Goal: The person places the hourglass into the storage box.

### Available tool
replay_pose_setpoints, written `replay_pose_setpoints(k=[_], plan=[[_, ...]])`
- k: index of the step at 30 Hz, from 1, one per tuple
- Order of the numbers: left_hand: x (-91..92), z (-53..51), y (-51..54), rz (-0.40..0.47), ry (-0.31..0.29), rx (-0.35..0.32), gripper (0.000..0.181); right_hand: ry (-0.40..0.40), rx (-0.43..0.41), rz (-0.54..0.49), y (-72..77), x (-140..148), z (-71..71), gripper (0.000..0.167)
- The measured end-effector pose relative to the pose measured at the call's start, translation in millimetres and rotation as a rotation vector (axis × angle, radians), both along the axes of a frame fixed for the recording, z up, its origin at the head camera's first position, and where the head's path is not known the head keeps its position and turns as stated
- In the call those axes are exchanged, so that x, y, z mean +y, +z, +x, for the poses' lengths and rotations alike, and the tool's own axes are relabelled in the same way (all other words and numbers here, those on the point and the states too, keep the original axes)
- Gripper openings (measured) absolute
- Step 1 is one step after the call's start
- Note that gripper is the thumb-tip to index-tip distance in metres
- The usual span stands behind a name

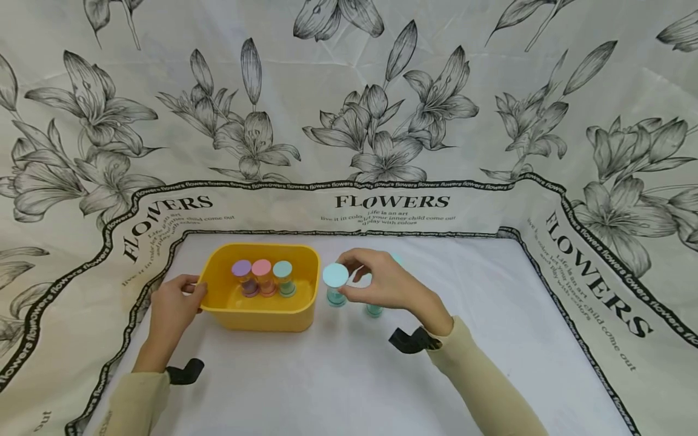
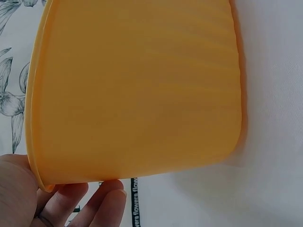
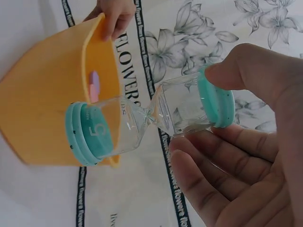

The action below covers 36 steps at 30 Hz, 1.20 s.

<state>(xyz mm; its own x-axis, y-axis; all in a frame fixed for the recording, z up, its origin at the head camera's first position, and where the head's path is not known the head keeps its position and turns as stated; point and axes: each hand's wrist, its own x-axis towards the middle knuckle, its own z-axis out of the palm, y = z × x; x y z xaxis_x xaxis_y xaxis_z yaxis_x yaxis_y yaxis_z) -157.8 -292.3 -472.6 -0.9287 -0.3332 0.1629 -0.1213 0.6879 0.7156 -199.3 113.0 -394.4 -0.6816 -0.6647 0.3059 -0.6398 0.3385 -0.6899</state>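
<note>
My right hand (image 1: 378, 278) pinches a sand timer (image 3: 149, 118) by one of its mint-green caps, thumb on one side and fingers on the other. A "5" shows on the far cap in the right wrist view. This timer is upright, just right of a yellow bin (image 1: 262, 321). My left hand (image 1: 176, 303) grips the bin's left rim, thumb at the edge and fingers around the outside. Inside the bin stand a purple sand timer (image 1: 248, 287), a pink sand timer (image 1: 265, 286) and a teal sand timer (image 1: 285, 285).
Another green piece, the base of a sand timer (image 1: 374, 311), stands on the white cloth (image 1: 349, 381) below my right hand, which hides part of it. A flower-print fabric (image 1: 382, 91) rises behind the work area and along both sides.
</note>
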Motion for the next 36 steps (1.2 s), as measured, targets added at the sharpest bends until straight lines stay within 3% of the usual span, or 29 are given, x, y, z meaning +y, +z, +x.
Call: replay_pose_setpoints(k=[7, 15, 24, 36], plan=[[1.4, 0.7, 0.8, 0.003, -0.002, -0.004, 0.038, 0.160, 0.030, 0.010, 28.3, -42, -14.5, 0.036], [0.3, 0.2, 0.7, 0.002, 0.004, -0.013, 0.038, 0.257, -0.098, 0.115, 36.6, -95, -48.1, 0.040], [0.8, -1.6, -0.8, -0.016, 0.000, -0.002, 0.037, 0.298, -0.136, 0.306, 25.9, -145, -77.0, 0.039], [1.9, -2.0, -1.0, -0.014, 0.004, -0.010, 0.037, 0.372, -0.150, 0.408, -4.7, -193, -86.4, 0.030]])
